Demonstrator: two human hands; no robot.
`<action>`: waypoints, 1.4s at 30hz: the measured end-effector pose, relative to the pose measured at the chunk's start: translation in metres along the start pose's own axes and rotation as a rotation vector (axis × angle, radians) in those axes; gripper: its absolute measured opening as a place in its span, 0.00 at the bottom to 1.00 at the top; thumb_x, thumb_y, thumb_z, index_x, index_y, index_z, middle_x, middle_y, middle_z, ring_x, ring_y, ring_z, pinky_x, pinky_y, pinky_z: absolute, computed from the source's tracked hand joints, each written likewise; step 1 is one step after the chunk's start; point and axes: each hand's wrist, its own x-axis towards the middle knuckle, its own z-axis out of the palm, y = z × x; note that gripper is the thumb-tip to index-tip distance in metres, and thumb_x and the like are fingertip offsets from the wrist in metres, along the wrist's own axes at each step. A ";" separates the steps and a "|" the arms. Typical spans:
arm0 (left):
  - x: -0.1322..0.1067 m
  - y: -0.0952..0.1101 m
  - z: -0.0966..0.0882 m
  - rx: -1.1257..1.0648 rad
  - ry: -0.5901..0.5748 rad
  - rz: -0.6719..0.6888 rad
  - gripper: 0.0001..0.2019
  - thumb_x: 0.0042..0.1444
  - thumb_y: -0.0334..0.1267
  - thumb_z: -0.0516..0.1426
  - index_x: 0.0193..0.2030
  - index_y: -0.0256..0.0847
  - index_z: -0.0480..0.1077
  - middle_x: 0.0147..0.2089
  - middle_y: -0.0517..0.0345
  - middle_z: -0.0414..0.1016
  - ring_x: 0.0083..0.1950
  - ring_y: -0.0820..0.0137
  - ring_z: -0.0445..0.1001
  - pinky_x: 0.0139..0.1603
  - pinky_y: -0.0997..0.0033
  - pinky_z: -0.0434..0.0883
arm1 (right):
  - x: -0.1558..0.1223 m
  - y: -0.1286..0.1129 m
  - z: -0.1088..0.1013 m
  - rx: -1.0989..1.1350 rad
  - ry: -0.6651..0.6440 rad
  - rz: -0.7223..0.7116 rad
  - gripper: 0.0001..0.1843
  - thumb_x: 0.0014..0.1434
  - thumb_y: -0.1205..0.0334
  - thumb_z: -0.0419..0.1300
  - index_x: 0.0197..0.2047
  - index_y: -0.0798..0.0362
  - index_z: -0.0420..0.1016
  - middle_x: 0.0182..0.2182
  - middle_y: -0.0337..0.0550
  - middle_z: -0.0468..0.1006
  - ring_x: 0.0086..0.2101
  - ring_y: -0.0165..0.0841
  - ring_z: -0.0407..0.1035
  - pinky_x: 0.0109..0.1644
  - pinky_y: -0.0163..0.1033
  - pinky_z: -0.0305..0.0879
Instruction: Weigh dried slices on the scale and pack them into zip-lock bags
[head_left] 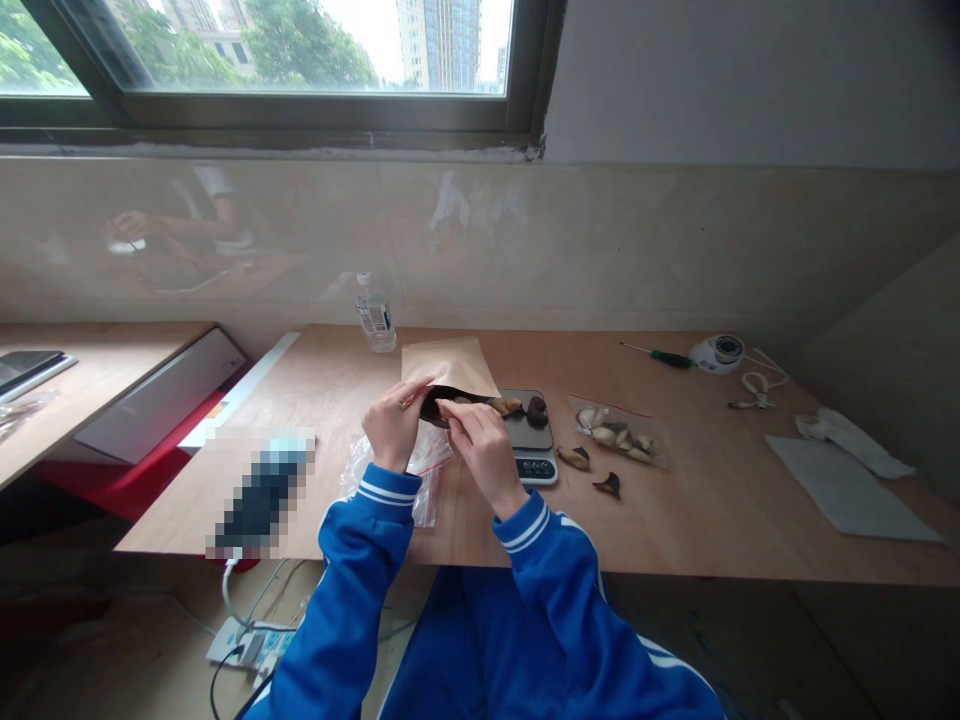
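Note:
My left hand (pixel 394 425) pinches the edge of a tan paper bag (pixel 450 365), whose dark mouth faces me. At that mouth my right hand (pixel 484 445) has its fingers closed together; what lies between them is hidden. Just behind the right hand is a digital kitchen scale (pixel 534 435) with brown dried pieces (pixel 510 406) and a dark round one (pixel 537 411) on its plate. Two more brown pieces, one curved (pixel 574 457) and one darker (pixel 609 486), lie right of the scale. Under my left hand is a clear plastic bag (pixel 424 495).
A zip bag of pale pieces (pixel 619 437) lies at the right. Farther off are a screwdriver (pixel 670 357), a white dome camera (pixel 717 353) and a white sheet (pixel 844 490). A plastic bottle (pixel 376 315) stands by the wall; a blurred-out device (pixel 262 495) lies left.

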 end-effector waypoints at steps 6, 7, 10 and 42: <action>0.017 -0.013 0.006 0.101 -0.044 -0.056 0.13 0.56 0.49 0.54 0.44 0.55 0.76 0.39 0.63 0.80 0.39 0.69 0.76 0.31 0.75 0.63 | -0.036 0.025 -0.039 -0.001 0.070 0.169 0.13 0.63 0.66 0.51 0.50 0.52 0.69 0.42 0.44 0.76 0.43 0.35 0.68 0.50 0.42 0.65; 0.022 -0.017 0.009 0.122 -0.060 -0.063 0.13 0.56 0.49 0.53 0.45 0.55 0.75 0.40 0.63 0.80 0.40 0.68 0.76 0.31 0.74 0.63 | -0.040 0.033 -0.043 -0.054 0.062 0.169 0.13 0.63 0.66 0.51 0.49 0.53 0.69 0.41 0.45 0.76 0.43 0.36 0.69 0.49 0.42 0.66; 0.036 -0.029 0.021 0.185 -0.160 -0.097 0.14 0.56 0.47 0.53 0.47 0.55 0.74 0.43 0.59 0.79 0.44 0.64 0.76 0.35 0.71 0.65 | -0.047 0.055 -0.051 -0.219 0.001 0.118 0.12 0.63 0.67 0.50 0.48 0.55 0.70 0.39 0.48 0.76 0.41 0.38 0.70 0.47 0.44 0.66; -0.039 -0.152 -0.130 0.772 -0.296 -0.537 0.53 0.42 0.70 0.46 0.65 0.26 0.45 0.60 0.21 0.57 0.59 0.36 0.61 0.50 0.42 0.63 | -0.117 0.050 -0.102 -0.285 0.350 0.371 0.11 0.61 0.65 0.50 0.45 0.55 0.69 0.39 0.52 0.70 0.41 0.40 0.65 0.45 0.49 0.65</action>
